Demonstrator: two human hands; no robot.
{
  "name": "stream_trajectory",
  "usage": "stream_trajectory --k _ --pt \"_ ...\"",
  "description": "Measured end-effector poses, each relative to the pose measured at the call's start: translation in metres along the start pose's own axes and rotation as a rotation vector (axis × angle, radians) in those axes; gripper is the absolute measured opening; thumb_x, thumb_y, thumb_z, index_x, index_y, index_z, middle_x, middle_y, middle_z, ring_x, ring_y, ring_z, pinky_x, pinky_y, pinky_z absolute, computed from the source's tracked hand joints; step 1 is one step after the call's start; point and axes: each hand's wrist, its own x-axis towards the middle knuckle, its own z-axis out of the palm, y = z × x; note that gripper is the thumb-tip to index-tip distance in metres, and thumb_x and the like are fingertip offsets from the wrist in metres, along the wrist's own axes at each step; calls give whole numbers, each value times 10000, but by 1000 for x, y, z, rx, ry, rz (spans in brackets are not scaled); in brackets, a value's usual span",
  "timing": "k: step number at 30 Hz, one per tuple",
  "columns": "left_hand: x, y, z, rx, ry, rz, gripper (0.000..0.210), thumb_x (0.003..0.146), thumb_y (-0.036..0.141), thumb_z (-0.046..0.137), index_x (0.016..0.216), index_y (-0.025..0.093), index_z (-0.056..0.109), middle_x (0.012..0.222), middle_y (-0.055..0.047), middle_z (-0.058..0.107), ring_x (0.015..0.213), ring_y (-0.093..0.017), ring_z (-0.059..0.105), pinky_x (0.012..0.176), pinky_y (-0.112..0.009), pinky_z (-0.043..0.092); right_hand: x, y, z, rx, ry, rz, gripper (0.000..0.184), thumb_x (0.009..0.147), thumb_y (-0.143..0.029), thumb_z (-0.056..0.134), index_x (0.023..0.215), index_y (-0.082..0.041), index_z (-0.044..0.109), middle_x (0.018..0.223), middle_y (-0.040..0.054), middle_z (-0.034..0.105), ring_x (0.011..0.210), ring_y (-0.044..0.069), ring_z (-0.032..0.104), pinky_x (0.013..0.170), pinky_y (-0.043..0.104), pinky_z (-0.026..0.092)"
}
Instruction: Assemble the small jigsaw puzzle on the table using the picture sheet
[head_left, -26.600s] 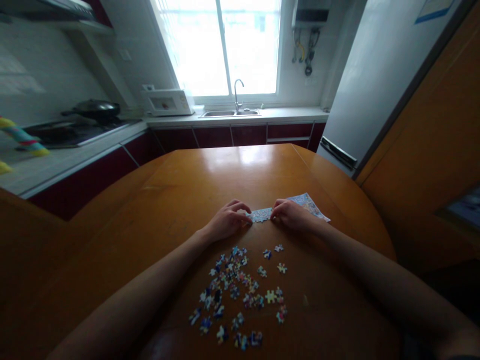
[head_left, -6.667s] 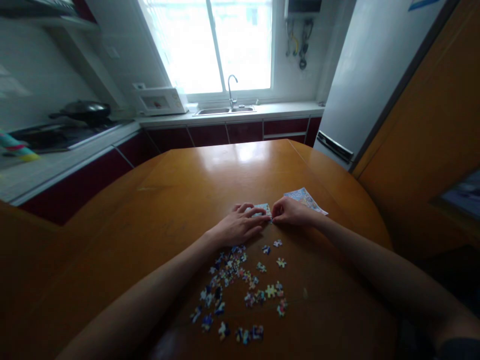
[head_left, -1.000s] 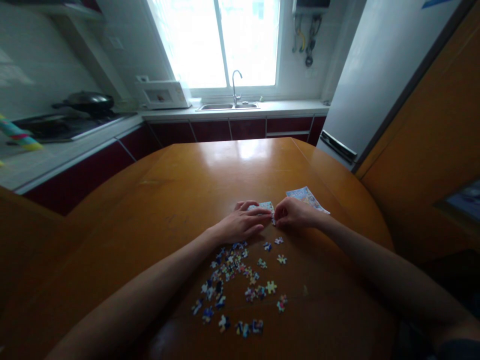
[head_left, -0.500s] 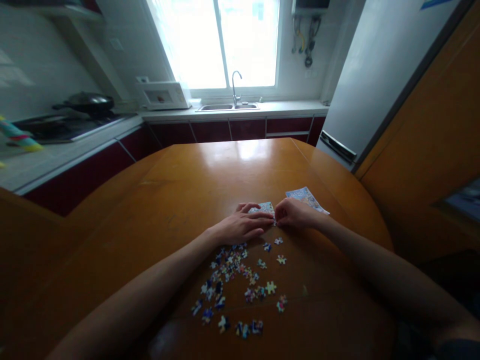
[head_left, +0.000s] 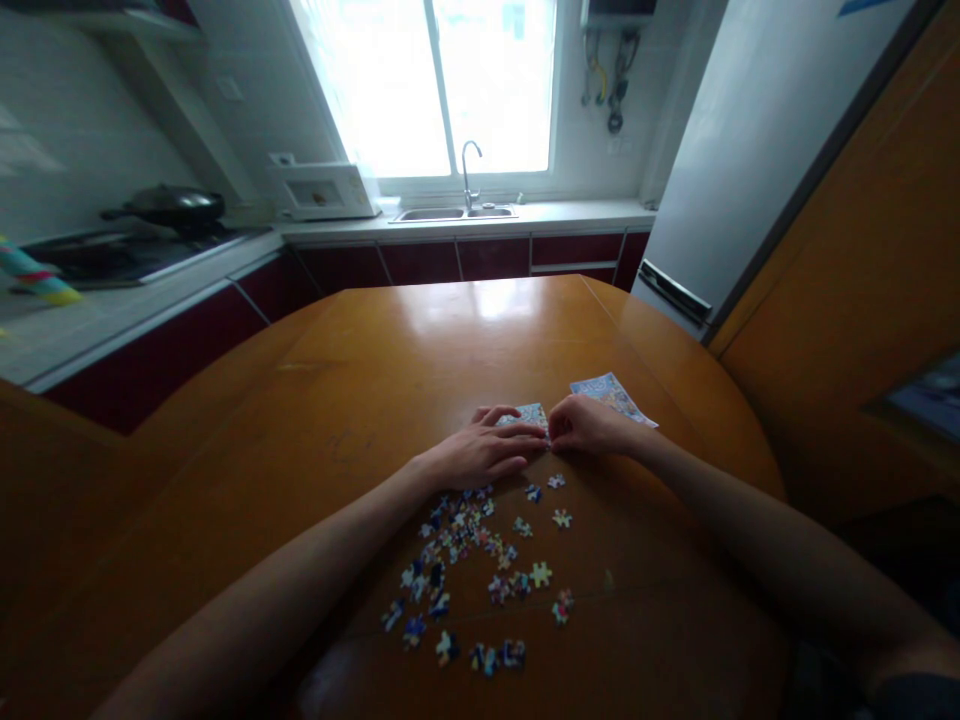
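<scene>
My left hand (head_left: pixel 480 450) lies flat with fingers stretched out, resting over the partly joined jigsaw puzzle (head_left: pixel 534 412) and covering much of it. At the puzzle's right edge, my right hand (head_left: pixel 581 424) has its thumb and fingers pinched together, close to the left fingertips. Whatever sits in that pinch is hidden. Loose puzzle pieces (head_left: pixel 457 535) are scattered on the table nearer to me, several in a heap below my left wrist. A pale piece (head_left: pixel 556 481) lies just below my right hand. Partly behind the right hand is a printed picture sheet (head_left: pixel 613 394).
The wooden table (head_left: pixel 420 350) has a rounded edge. Beyond it run a counter with a sink (head_left: pixel 450 213), a white microwave (head_left: pixel 326 191) and a stove with a black pan (head_left: pixel 172 207). A fridge (head_left: pixel 739 150) stands at the right.
Both hands keep almost the same place at the puzzle. The whole view has shifted very slightly; the loose pieces and the picture sheet stay where they were.
</scene>
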Motion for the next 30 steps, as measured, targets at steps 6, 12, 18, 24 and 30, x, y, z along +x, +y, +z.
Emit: stream_trajectory --k 6,12,18,24,30 --pt "0 -1 0 12 1 16 427 1026 450 360 1443 405 440 1501 82 465 1387 -286 293 1157 -479 225 0 1 -1 -11 0 0 79 745 -191 706 787 -157 763 652 9 673 575 112 546 545 226 361" --pt "0 -1 1 14 4 17 424 1024 439 379 1441 396 440 1505 87 459 1382 -289 299 1155 -480 232 2 6 2 -3 3 -10 80 745 -191 705 791 -160 762 653 4 671 582 115 545 554 227 366" --pt "-1 0 0 -20 36 18 424 1010 428 426 1432 401 447 1476 64 499 1384 -290 319 1150 -502 248 1 4 -1 17 -2 -4 84 739 -212 714 791 -158 753 649 -2 671 575 115 543 548 225 370" --pt "0 -1 1 -25 88 -9 419 1008 389 438 1427 389 451 1472 39 501 1344 -281 373 1130 -501 297 5 13 -5 22 42 17 145 812 -165 604 816 -165 749 714 16 704 631 128 590 602 230 416" --pt "-7 -28 6 -69 416 -249 354 967 355 527 1304 264 581 1234 -63 637 1161 -241 527 1023 -449 445 5 20 -11 1 126 16 295 783 -241 712 1064 -152 733 970 81 692 790 163 616 722 275 474"
